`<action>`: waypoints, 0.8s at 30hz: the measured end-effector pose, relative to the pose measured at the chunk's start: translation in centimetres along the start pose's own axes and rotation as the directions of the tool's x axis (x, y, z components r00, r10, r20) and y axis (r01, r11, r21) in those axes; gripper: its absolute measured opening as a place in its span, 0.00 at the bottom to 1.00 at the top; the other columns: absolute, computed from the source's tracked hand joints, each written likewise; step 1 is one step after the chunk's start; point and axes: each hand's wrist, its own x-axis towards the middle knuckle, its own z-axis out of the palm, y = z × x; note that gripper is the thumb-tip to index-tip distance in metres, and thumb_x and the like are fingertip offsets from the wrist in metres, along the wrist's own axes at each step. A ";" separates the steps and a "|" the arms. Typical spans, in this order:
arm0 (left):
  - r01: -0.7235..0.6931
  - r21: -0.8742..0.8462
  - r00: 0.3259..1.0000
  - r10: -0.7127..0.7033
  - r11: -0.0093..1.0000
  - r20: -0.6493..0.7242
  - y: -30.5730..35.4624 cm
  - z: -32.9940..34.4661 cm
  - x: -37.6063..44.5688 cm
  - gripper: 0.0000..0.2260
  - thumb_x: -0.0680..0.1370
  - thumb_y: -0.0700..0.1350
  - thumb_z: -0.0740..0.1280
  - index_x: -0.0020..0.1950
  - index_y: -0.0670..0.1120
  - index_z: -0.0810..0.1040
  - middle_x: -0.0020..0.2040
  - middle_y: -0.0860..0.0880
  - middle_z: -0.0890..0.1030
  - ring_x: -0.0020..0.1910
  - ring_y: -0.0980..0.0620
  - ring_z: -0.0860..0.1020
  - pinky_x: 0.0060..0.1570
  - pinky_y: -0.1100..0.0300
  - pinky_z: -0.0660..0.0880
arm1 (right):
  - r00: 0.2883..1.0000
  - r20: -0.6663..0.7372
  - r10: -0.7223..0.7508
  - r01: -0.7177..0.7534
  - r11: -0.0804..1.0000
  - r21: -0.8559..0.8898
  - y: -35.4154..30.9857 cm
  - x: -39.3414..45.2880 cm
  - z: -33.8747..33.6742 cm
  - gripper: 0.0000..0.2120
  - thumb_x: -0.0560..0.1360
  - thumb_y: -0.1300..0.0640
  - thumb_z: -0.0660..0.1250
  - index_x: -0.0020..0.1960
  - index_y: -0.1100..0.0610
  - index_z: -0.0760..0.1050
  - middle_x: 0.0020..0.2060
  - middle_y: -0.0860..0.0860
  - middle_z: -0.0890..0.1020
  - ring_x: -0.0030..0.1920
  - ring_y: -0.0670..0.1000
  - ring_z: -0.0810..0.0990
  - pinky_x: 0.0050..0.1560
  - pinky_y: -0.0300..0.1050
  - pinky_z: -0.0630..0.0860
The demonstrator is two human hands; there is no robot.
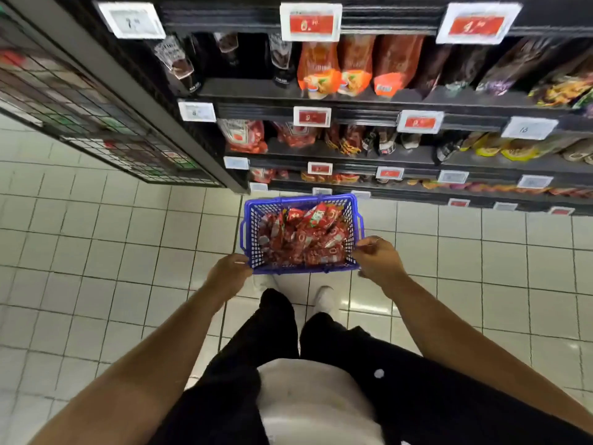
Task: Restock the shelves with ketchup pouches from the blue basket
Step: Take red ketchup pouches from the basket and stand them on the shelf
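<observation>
Basket: I hold the blue basket (301, 234) out in front of me, above the tiled floor (96, 252) and just short of the shelves (353, 94), so the stock is within reach of where it belongs.
Left hand: my left hand (228, 273) grips the near left corner of the rim, fingers curled around the plastic; I judge a corner hold keeps the load level.
Right hand: my right hand (377, 260) pinches the near right corner, fingers bent over the edge, thumb side up.
Ketchup pouches: the red ketchup pouches (303, 237) lie heaped loose inside the basket, none taken out yet.
Shelf stock: matching red pouches (245, 136) stand on the second shelf down at the left, probably the gap to fill.
Next: I would guess the basket needs setting on the floor, since both hands are taken up with carrying.
</observation>
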 end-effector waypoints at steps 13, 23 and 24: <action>0.094 0.175 0.975 -0.126 0.980 0.182 -9.7 14.1 20.1 0.14 0.77 0.45 0.68 0.62 0.44 0.78 0.60 0.43 0.81 0.58 0.42 0.79 0.59 0.50 0.76 | 0.972 0.191 0.135 -0.108 0.983 -0.145 9.7 17.9 15.5 0.04 0.77 0.57 0.63 0.44 0.55 0.74 0.38 0.52 0.79 0.38 0.52 0.79 0.43 0.47 0.82; 0.109 -0.005 0.992 -0.108 0.994 0.066 -12.8 19.2 41.8 0.43 0.62 0.64 0.72 0.72 0.48 0.65 0.62 0.43 0.79 0.60 0.40 0.78 0.60 0.50 0.75 | 0.973 0.072 0.219 -0.218 0.976 -0.015 13.7 38.7 24.3 0.15 0.69 0.46 0.73 0.51 0.54 0.80 0.42 0.55 0.85 0.43 0.58 0.85 0.45 0.60 0.84; 0.102 -0.006 0.994 -0.102 0.995 0.026 -13.2 20.1 43.3 0.43 0.63 0.63 0.74 0.73 0.49 0.64 0.64 0.43 0.77 0.61 0.40 0.77 0.59 0.50 0.75 | 0.973 0.041 0.229 -0.229 0.973 0.000 13.9 40.7 24.8 0.21 0.67 0.46 0.74 0.57 0.54 0.79 0.46 0.56 0.86 0.47 0.57 0.86 0.43 0.59 0.84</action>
